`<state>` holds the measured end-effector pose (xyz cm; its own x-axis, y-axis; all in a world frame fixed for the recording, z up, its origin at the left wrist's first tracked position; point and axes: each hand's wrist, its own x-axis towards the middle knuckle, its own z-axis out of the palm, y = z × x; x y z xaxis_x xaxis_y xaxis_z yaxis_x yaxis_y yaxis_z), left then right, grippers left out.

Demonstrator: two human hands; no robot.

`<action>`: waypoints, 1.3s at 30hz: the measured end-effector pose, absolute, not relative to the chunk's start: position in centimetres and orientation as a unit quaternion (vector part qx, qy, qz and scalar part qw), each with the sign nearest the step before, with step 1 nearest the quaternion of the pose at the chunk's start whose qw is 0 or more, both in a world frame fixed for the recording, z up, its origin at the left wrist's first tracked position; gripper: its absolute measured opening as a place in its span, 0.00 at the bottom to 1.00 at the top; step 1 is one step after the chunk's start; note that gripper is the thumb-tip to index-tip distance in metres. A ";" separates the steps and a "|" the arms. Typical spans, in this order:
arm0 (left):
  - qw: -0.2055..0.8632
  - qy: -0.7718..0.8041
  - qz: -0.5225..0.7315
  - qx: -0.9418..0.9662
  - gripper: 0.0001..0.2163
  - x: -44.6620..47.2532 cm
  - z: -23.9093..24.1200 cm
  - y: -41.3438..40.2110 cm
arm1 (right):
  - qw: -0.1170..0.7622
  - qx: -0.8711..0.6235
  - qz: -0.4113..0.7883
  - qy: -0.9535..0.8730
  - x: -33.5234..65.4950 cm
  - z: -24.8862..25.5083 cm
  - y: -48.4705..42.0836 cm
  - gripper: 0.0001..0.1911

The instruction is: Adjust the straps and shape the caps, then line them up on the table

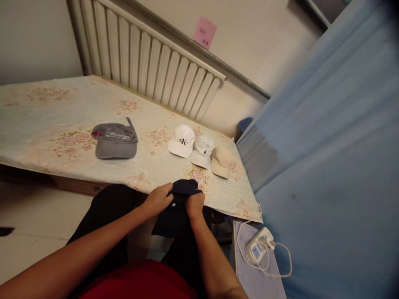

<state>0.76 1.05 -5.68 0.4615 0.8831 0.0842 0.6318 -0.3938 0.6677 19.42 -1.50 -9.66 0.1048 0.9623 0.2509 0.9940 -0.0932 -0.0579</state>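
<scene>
I hold a dark navy cap [174, 218] between both hands at the front edge of the bed, above my lap. My left hand [158, 199] has its fingers closed on the cap's left side. My right hand [195, 204] grips the opposite side in a closed fist. A small white mark shows on the dark cloth. Just beyond, a white cap with black letters [181, 141], a white cap with a small dark logo [202, 152] and a beige cap [221, 162] stand side by side. A grey cap [116, 141] sits apart to the left.
The caps lie on a bed with a floral cover [149, 162]. A white radiator [149, 62] runs along the wall behind it. At right hangs a blue curtain [324, 166]. A power strip [258, 246] with a white cable lies on a small table [249, 282].
</scene>
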 end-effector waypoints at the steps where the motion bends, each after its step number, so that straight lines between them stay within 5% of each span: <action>1: 0.287 0.477 0.220 0.801 0.05 0.7 -5.9 1.2 | 0.104 -0.739 -0.073 -0.662 19.4 -9.7 -1.4 0.13; 23: 0.328 0.552 0.217 0.735 0.06 -0.3 -8.8 2.8 | 0.144 -0.813 -0.060 -0.560 20.1 -10.2 -1.7 0.16; 39: 0.335 0.559 0.196 0.733 0.05 -0.6 -9.5 2.9 | 0.176 -0.733 -0.004 -0.657 19.5 -10.4 -3.5 0.14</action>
<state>-0.59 2.89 -9.52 0.2990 0.9502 -0.0874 0.6874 -0.1509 0.7105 19.48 -3.48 -10.37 0.1359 0.9621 0.2364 0.9646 -0.0741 -0.2532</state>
